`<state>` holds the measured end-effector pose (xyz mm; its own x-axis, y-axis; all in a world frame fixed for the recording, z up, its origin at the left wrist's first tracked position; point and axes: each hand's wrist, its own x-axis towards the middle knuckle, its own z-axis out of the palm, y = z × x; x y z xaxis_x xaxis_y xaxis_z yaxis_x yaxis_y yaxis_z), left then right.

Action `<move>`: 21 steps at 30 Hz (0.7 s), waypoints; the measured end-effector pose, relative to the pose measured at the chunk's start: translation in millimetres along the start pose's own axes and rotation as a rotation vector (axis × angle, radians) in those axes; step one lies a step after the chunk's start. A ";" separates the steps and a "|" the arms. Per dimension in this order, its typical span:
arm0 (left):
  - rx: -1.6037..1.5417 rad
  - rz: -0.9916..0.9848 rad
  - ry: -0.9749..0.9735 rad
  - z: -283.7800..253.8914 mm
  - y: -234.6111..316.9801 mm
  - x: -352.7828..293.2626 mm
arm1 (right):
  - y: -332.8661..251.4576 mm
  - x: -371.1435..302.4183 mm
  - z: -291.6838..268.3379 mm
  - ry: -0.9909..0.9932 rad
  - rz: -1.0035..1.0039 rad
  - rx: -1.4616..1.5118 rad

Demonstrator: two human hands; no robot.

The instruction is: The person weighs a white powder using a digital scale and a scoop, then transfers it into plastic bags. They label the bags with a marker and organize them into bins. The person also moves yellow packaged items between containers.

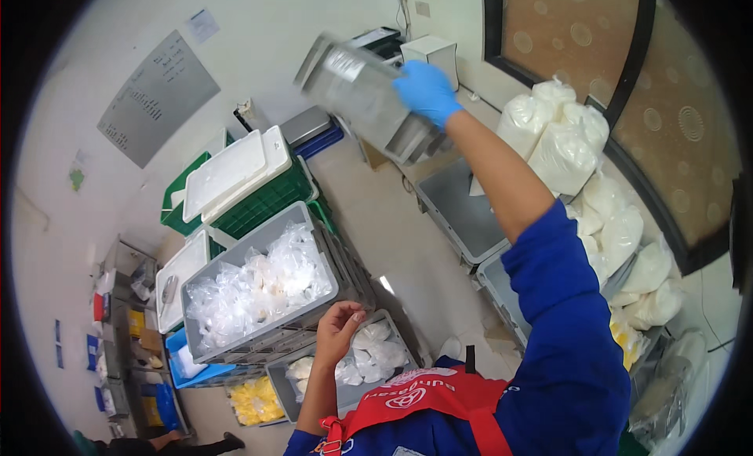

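Note:
My right hand [428,92], in a blue glove, is stretched far forward and closed on the side of a grey plastic crate [359,95]. The crate is raised and tilted, smeared by motion, with a pale label on it. My bare left hand [339,330] is in front of my body with nothing in it, its fingers loosely bent and the thumb a little apart. Beside it stands a large grey crate [205,348] heaped with clear plastic bags [271,275] of white contents. Below the hand, a lower grey crate [405,342] contains more filled bags [375,348].
Green crates [263,201] with white lids [235,173] are stacked at left. An open grey bin [463,209] stands ahead to the right, near piled white bags [565,142]. A scale [304,126] sits farther off. Another person's leg [204,446] shows at lower left.

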<state>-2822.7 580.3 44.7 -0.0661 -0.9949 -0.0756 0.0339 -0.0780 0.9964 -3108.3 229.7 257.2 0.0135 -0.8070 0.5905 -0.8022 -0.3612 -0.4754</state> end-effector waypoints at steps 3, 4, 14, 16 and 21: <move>0.008 0.017 0.056 25.2 5.3 17.1 | -1.8 7.0 68.5 -0.404 -0.200 -0.206; 0.006 0.045 0.081 30.2 9.4 25.1 | -12.0 -3.2 88.0 -0.545 -0.252 -0.264; -0.513 -0.267 0.497 70.2 22.0 235.2 | 12.5 -109.2 180.5 -0.457 -0.043 0.027; -0.640 -0.408 0.460 64.6 18.8 275.6 | 2.7 -99.9 171.7 -0.497 -0.014 0.099; -0.577 -0.233 0.102 56.7 -4.5 400.0 | 22.1 -77.7 158.2 -0.399 0.007 0.204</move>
<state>-2905.9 186.2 12.2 -0.0419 -0.9465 -0.3200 0.5647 -0.2867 0.7739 -3032.6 210.5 97.7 0.2698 -0.9125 0.3076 -0.6695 -0.4073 -0.6212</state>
